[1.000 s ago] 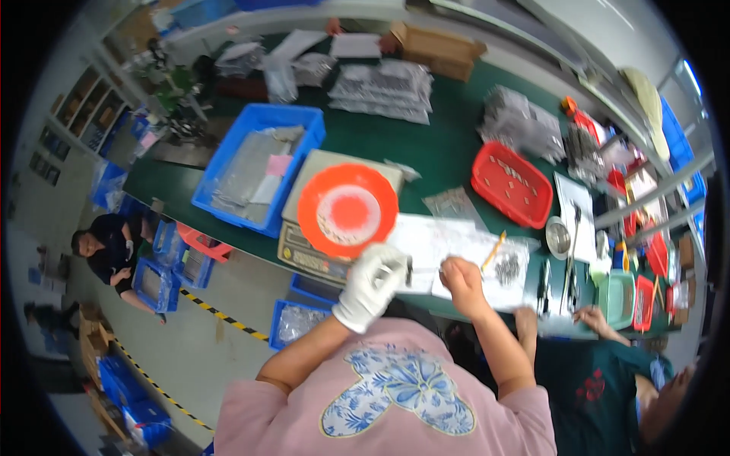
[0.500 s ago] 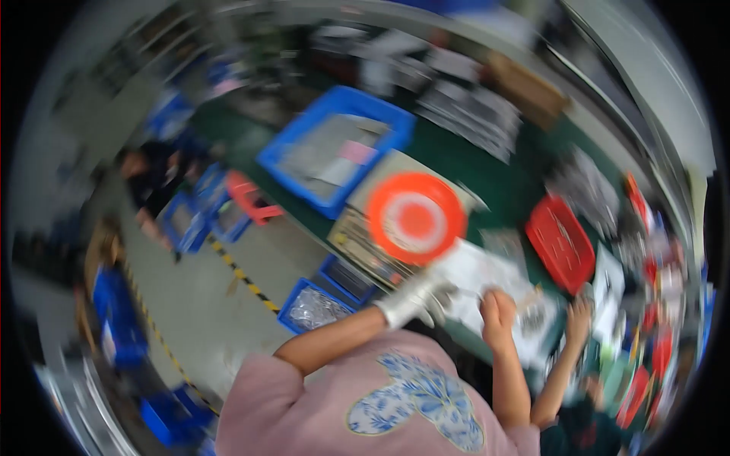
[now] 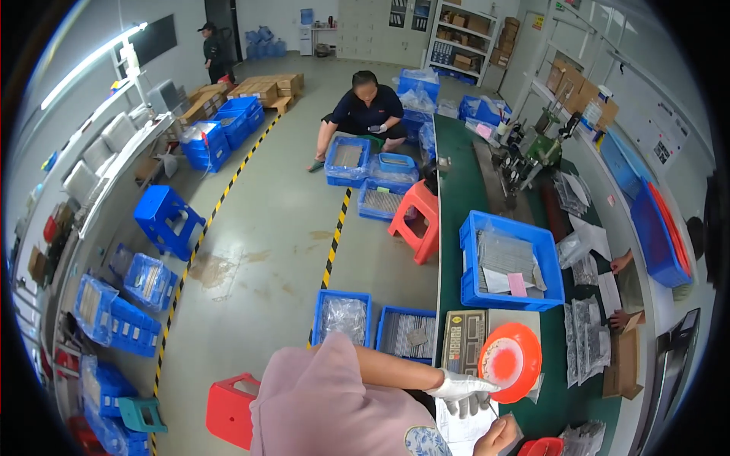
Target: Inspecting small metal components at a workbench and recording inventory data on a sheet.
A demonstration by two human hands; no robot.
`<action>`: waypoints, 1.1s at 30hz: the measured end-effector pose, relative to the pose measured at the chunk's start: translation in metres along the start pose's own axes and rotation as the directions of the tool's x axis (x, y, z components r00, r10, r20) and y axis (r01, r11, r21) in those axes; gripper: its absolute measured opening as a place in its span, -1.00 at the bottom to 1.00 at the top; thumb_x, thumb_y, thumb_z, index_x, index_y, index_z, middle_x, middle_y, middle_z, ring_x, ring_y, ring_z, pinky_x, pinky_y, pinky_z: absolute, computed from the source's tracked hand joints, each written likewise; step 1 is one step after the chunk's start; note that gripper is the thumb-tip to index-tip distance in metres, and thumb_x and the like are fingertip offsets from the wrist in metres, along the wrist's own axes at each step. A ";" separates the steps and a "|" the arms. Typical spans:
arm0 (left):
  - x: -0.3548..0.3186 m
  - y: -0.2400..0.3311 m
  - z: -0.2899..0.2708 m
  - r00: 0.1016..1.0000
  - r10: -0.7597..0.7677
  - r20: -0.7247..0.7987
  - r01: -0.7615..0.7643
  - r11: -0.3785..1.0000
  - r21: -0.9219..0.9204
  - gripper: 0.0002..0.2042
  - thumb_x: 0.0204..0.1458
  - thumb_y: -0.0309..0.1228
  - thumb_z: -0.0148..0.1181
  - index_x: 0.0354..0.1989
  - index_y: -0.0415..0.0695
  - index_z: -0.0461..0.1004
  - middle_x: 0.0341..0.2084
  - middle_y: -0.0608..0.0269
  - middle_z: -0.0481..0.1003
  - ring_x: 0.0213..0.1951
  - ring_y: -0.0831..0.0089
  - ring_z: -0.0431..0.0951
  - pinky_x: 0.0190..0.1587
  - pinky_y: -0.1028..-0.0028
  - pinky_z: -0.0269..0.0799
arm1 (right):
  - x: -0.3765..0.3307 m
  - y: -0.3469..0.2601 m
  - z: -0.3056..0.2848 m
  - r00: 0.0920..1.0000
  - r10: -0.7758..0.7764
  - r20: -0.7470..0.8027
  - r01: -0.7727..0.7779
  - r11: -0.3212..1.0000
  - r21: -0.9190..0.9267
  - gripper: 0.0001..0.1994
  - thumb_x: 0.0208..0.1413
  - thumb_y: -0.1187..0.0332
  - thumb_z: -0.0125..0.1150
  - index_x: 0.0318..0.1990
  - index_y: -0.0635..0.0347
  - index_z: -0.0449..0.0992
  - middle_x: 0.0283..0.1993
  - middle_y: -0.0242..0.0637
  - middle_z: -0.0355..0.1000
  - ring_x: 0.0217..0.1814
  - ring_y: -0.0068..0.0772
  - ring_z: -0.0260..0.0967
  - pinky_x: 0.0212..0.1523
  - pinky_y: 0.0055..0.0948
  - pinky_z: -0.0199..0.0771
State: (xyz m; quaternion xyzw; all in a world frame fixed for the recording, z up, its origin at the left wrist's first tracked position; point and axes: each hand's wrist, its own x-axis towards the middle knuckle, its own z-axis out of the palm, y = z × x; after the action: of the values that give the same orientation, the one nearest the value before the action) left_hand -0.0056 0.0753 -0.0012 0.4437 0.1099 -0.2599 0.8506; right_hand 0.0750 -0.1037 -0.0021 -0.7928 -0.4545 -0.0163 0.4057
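Note:
My left hand [image 3: 464, 392], in a white glove, rests with its fingers spread on a white sheet of paper [image 3: 461, 427], one fingertip touching the rim of a round orange dish [image 3: 511, 362]. The dish sits on a grey weighing scale [image 3: 465, 351] on the green table [image 3: 453, 251]. My right hand [image 3: 498, 437], bare and curled, shows only partly at the bottom edge beside the paper. What it holds, if anything, is hidden. My pink sleeve [image 3: 327, 399] fills the lower middle.
A blue bin [image 3: 511, 262] of grey packets and clear bags [image 3: 585, 342] lie on the table. A co-worker's hands [image 3: 617, 318] and a cardboard box [image 3: 623, 365] are at right. Blue crates [image 3: 342, 315], red stools [image 3: 414, 220] and a crouching person [image 3: 366, 114] are on the floor.
The view has swung left, from the table top to the floor and aisle. My hands stay by the orange dish and the paper, now low at the right.

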 end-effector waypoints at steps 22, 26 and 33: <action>0.011 0.030 0.042 0.483 0.717 0.502 -0.572 -0.175 0.801 -0.79 -0.25 -0.50 0.16 -0.35 -0.18 0.44 -0.56 0.21 0.37 -0.53 0.26 0.37 -0.46 0.43 0.29 | -0.026 -0.048 -0.021 0.732 0.659 0.175 -0.314 0.098 0.944 -0.74 -0.03 0.41 -0.25 -0.73 0.10 0.05 -0.76 -0.53 -0.06 -0.73 -0.72 -0.20 -0.74 -0.67 -0.18; 0.010 0.023 0.052 0.583 0.675 0.452 -0.606 -0.010 0.796 -0.74 -0.22 -0.49 0.14 -0.27 -0.18 0.39 -0.45 0.19 0.37 -0.45 0.36 0.40 -0.42 0.50 0.31 | -0.037 -0.048 -0.021 0.694 0.686 0.216 -0.297 -0.001 0.955 -0.75 -0.03 0.41 -0.26 -0.72 0.08 0.04 -0.75 -0.54 -0.06 -0.73 -0.73 -0.21 -0.74 -0.69 -0.19; 0.006 0.026 0.042 0.939 -0.258 0.228 0.259 0.966 0.028 -0.57 0.02 -0.07 -0.21 -0.24 -0.25 0.31 -0.53 0.21 0.38 -0.63 0.54 0.38 -0.69 0.64 0.23 | -0.045 -0.056 -0.015 0.801 0.580 -0.150 -0.334 0.639 0.693 -0.76 -0.01 0.40 -0.18 -0.68 0.21 0.13 -0.73 -0.50 0.00 -0.67 -0.68 -0.13 -0.66 -0.63 -0.06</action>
State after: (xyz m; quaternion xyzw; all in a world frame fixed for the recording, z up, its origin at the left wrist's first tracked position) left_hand 0.0113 0.0513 0.0391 0.3913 0.0683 -0.4187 0.8166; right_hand 0.0128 -0.1308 0.0254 -0.6801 -0.1304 0.0990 0.7146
